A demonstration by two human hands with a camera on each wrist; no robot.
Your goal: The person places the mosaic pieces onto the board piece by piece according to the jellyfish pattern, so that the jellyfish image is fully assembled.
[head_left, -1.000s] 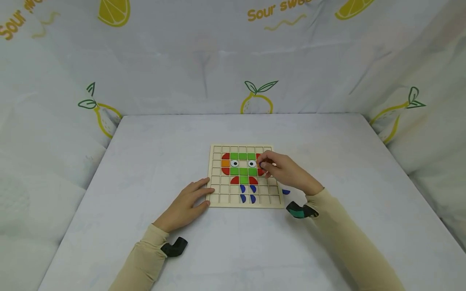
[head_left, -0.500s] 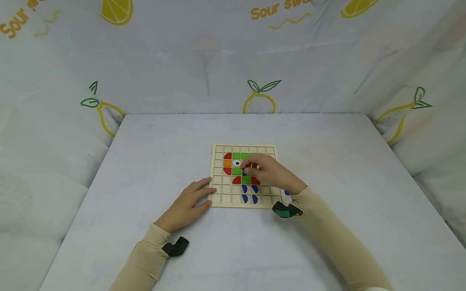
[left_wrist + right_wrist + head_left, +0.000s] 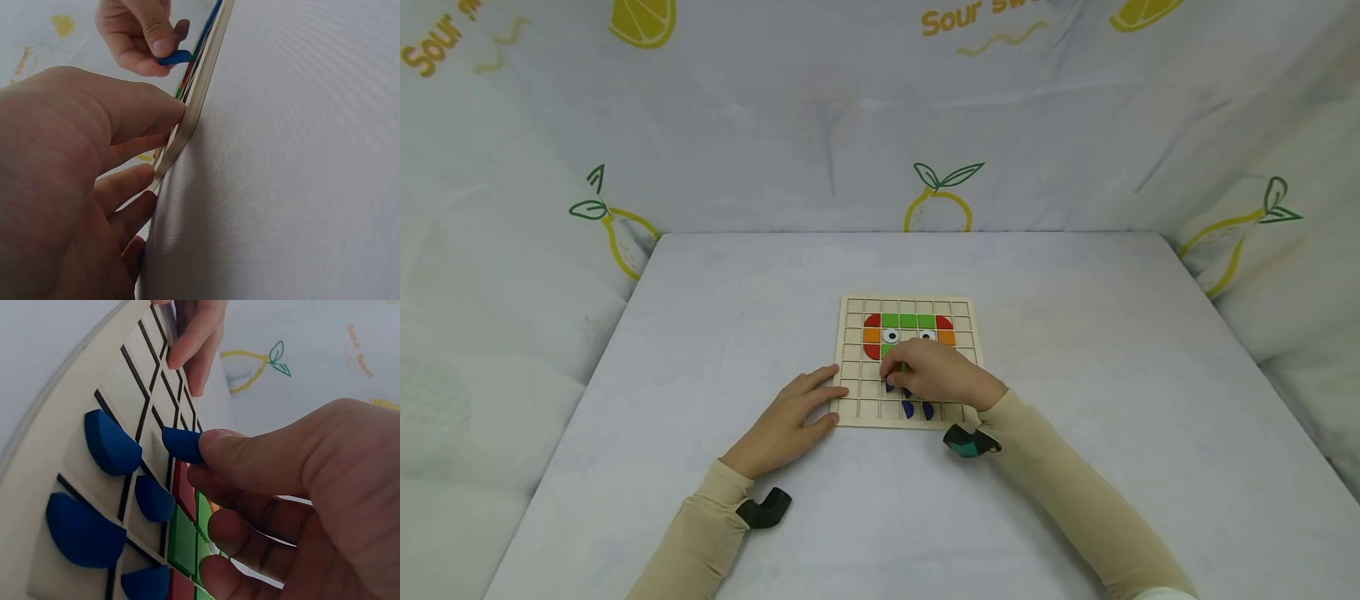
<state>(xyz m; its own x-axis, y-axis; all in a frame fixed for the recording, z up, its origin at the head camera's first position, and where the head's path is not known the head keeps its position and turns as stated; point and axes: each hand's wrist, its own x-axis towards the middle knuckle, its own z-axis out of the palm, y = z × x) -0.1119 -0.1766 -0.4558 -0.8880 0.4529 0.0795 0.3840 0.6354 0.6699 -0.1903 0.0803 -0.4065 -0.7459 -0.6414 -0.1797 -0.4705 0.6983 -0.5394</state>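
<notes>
On the table lies a pale square grid board (image 3: pixel 857 408) with coloured tiles forming a figure. Between thumb and fingertips my right hand (image 3: pixel 931 369) pinches a blue half-round tile (image 3: pixel 180 444), low over the board left of the other blue ones. Several similar blue tiles (image 3: pixel 111 444) rest in cells along the lower part. Green tiles (image 3: pixel 182 540), red tiles (image 3: pixel 872 352) and two eye tiles (image 3: pixel 891 336) fill cells above, some hidden by the right hand. At the board's left edge rests my left hand (image 3: pixel 786 427), fingers spread and touching the rim.
White cloth (image 3: pixel 737 292) covers the table. Behind and at the sides hangs a white curtain (image 3: pixel 775 125) with lemon prints. Each wrist wears a dark band device (image 3: pixel 764 508). The right forearm (image 3: pixel 1060 483) crosses the table's right front.
My right hand has moved left and nearer across the board, carrying the blue half-round tile to the row below the figure's middle. The left hand has stayed at the edge.
</notes>
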